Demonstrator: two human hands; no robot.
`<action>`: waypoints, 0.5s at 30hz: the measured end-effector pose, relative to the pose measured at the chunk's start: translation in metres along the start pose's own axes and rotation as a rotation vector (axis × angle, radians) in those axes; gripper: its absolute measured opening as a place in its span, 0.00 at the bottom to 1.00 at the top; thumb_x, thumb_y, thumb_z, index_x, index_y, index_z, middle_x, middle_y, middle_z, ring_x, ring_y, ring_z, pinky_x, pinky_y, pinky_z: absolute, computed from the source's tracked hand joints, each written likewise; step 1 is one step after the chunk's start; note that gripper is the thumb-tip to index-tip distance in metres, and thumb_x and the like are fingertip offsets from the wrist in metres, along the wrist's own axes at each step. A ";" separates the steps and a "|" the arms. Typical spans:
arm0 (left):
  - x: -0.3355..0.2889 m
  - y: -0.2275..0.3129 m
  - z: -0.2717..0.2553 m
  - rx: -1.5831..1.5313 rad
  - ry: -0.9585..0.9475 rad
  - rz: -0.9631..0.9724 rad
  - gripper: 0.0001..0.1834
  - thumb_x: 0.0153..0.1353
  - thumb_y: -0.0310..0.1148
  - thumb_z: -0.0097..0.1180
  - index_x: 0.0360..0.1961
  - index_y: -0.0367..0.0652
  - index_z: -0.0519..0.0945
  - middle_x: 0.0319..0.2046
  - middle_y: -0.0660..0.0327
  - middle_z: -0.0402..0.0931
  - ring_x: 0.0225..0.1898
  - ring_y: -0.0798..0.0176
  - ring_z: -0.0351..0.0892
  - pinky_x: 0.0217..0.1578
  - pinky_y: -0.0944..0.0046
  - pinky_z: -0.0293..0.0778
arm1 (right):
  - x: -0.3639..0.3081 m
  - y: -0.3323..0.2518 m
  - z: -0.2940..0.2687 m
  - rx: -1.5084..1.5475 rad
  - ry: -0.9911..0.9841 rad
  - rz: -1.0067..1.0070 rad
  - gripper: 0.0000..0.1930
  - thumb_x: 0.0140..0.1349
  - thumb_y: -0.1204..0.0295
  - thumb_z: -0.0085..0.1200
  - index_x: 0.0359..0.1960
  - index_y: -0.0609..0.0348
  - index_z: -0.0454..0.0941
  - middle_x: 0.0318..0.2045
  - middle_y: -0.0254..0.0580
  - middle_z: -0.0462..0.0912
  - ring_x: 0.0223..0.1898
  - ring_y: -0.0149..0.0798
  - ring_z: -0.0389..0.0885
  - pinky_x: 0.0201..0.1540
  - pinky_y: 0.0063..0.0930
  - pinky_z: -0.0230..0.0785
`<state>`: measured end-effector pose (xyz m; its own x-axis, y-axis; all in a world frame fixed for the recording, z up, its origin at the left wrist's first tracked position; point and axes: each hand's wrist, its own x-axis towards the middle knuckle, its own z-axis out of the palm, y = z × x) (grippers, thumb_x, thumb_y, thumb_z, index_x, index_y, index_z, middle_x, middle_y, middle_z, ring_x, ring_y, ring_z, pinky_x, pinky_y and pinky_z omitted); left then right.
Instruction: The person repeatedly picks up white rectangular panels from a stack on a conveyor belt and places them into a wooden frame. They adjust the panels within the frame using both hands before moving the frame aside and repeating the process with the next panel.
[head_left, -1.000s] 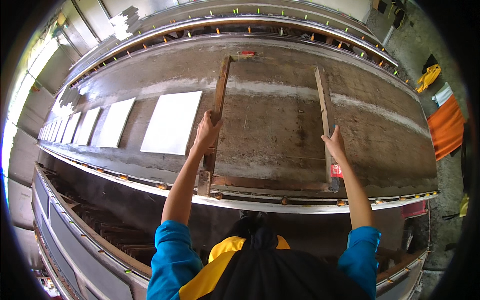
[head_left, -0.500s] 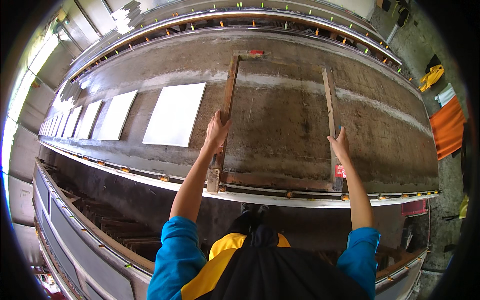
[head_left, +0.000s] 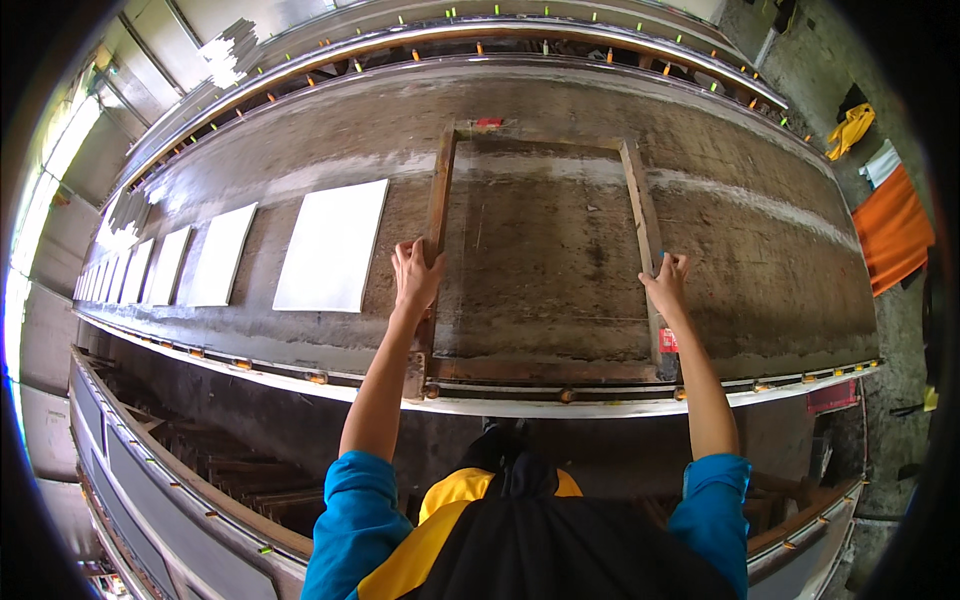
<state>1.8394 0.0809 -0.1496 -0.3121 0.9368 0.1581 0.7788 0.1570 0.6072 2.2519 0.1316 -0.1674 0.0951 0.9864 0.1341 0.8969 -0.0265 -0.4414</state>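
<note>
A wooden frame (head_left: 638, 205), a long rectangle with nothing filling its middle, lies over the brown, stained worktop (head_left: 760, 310), its near bar just beside the white front edge and its far bar well across the surface. Whether it rests flat or is held slightly above cannot be told. The two hands are well apart, one on each side bar. The left hand (head_left: 416, 280) has its thumb and fingers set around the left bar, and the right hand (head_left: 667, 290) does the same on the right bar, opposite it; how firmly they press cannot be seen. A red label (head_left: 668, 340) sits on the right bar near its close end, and a red patch (head_left: 489, 122) shows at the left end of the far bar. Left of the frame, apart from it, white sheets (head_left: 332, 247) lie in a row running away toward the left end. Small orange pegs (head_left: 568, 396) line the front edge. Beyond the right end, an orange cloth (head_left: 890, 232), a small white cloth (head_left: 880, 163) and a yellow cloth (head_left: 852, 130) show. Both forearms come out of rolled blue sleeves (head_left: 362, 510).
</note>
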 end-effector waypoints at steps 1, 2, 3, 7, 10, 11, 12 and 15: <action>-0.001 -0.001 0.000 0.057 0.005 0.019 0.29 0.53 0.41 0.51 0.53 0.37 0.63 0.49 0.46 0.59 0.50 0.43 0.61 0.51 0.53 0.61 | -0.002 -0.002 0.000 -0.013 -0.002 0.002 0.33 0.47 0.65 0.60 0.51 0.70 0.58 0.48 0.54 0.53 0.53 0.54 0.52 0.55 0.45 0.52; -0.001 -0.004 0.001 0.114 0.012 0.033 0.28 0.53 0.40 0.51 0.53 0.37 0.63 0.49 0.45 0.58 0.50 0.43 0.60 0.51 0.53 0.60 | -0.002 -0.002 0.001 -0.028 -0.007 0.000 0.33 0.47 0.65 0.60 0.51 0.70 0.58 0.48 0.54 0.52 0.53 0.54 0.52 0.54 0.45 0.52; -0.001 -0.006 0.003 0.091 0.008 0.037 0.28 0.54 0.40 0.51 0.53 0.37 0.63 0.49 0.45 0.58 0.50 0.43 0.60 0.51 0.53 0.60 | -0.001 -0.002 0.001 -0.009 -0.014 0.003 0.33 0.47 0.65 0.59 0.51 0.71 0.58 0.48 0.54 0.52 0.53 0.54 0.52 0.55 0.45 0.51; -0.001 -0.001 0.006 0.089 0.003 0.037 0.28 0.55 0.40 0.49 0.53 0.35 0.61 0.48 0.44 0.59 0.50 0.42 0.60 0.52 0.52 0.60 | -0.001 0.006 0.006 -0.024 -0.014 -0.018 0.33 0.48 0.66 0.58 0.52 0.72 0.56 0.48 0.56 0.53 0.54 0.56 0.52 0.55 0.46 0.50; 0.000 0.006 0.006 0.139 0.002 0.048 0.28 0.56 0.41 0.48 0.54 0.35 0.61 0.48 0.45 0.60 0.51 0.45 0.60 0.51 0.51 0.60 | 0.005 0.017 0.010 -0.108 -0.026 -0.047 0.34 0.50 0.65 0.57 0.53 0.72 0.54 0.50 0.59 0.52 0.55 0.58 0.51 0.56 0.46 0.49; 0.000 0.009 0.003 0.132 0.017 0.046 0.28 0.56 0.42 0.48 0.54 0.36 0.61 0.48 0.45 0.61 0.51 0.46 0.61 0.51 0.52 0.60 | 0.007 0.010 0.007 -0.136 -0.040 -0.063 0.34 0.51 0.64 0.56 0.54 0.72 0.54 0.51 0.59 0.52 0.55 0.59 0.51 0.56 0.47 0.49; -0.001 0.011 0.001 0.125 0.032 0.045 0.28 0.56 0.43 0.48 0.54 0.36 0.61 0.48 0.46 0.61 0.51 0.46 0.61 0.50 0.52 0.61 | 0.007 0.005 0.004 -0.132 -0.091 -0.008 0.34 0.51 0.63 0.55 0.54 0.71 0.53 0.51 0.60 0.52 0.55 0.60 0.52 0.56 0.47 0.50; -0.004 0.013 -0.006 0.133 0.047 0.067 0.29 0.57 0.45 0.48 0.54 0.37 0.62 0.47 0.48 0.63 0.50 0.49 0.62 0.50 0.53 0.61 | 0.007 -0.008 -0.014 -0.147 -0.127 0.059 0.35 0.53 0.59 0.53 0.56 0.69 0.53 0.52 0.62 0.52 0.55 0.61 0.53 0.54 0.48 0.53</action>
<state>1.8477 0.0774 -0.1379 -0.2795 0.9314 0.2330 0.8630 0.1373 0.4863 2.2514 0.1359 -0.1504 0.1022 0.9947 -0.0055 0.9458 -0.0989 -0.3094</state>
